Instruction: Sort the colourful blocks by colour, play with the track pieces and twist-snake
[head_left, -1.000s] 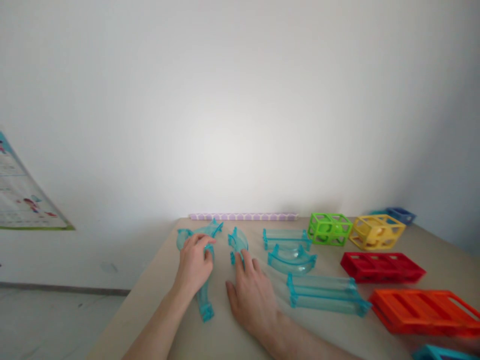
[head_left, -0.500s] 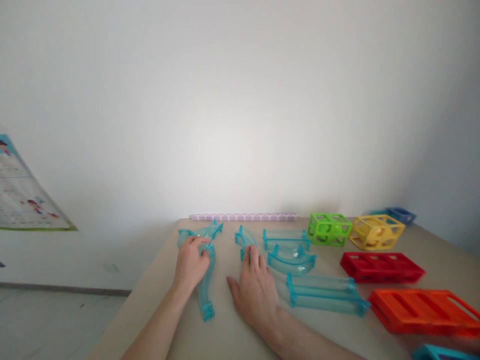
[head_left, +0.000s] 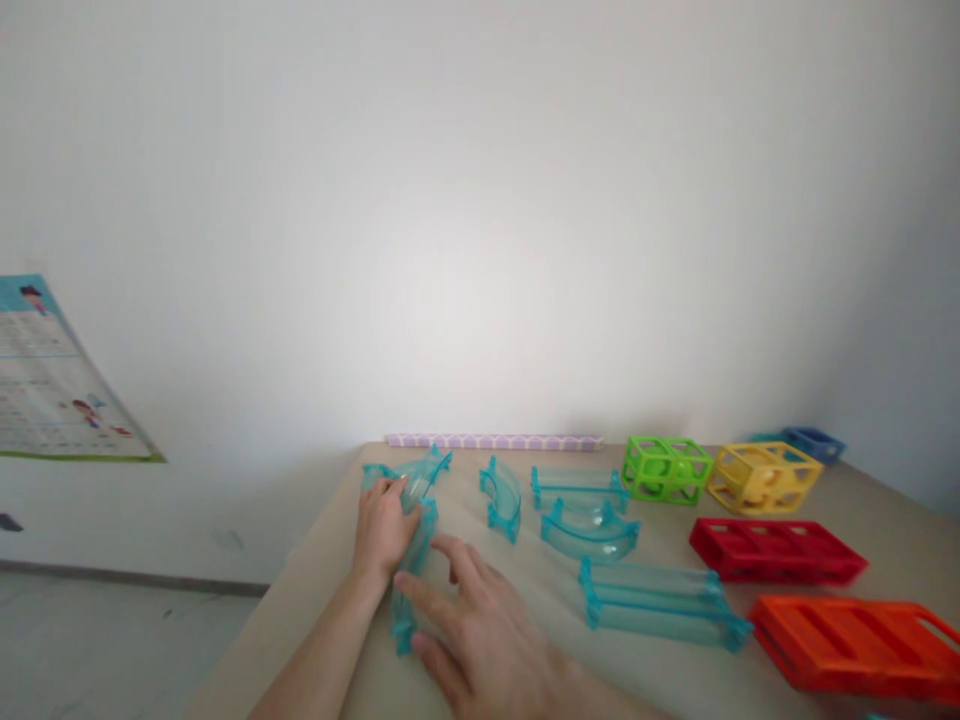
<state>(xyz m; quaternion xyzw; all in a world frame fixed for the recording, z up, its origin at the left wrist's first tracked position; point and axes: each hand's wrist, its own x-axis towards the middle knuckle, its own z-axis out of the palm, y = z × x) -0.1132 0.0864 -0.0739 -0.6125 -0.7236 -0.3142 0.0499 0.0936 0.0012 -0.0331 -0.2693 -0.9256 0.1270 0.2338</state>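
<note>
Teal track (head_left: 403, 612) lies by splayed right hand (head_left: 484, 630); left hand (head_left: 381, 530), grip unclear; poster (head_left: 60, 385) illegible

Left of the green block (head_left: 667, 470), my left hand (head_left: 384, 530) covers where the near blue track piece (head_left: 403, 612) comes closest to the far one (head_left: 411, 487), so I can't tell whether they join. The bottom edge cuts off both my forearms (head_left: 322, 640). Right of the block, the orange frame (head_left: 855, 645) runs out of view, and a blue box (head_left: 816, 445) mostly hides a teal thing (head_left: 765, 438). Far left of it, the poster (head_left: 64, 385) is cut off, its writing (head_left: 34, 335) too small to read.
</note>
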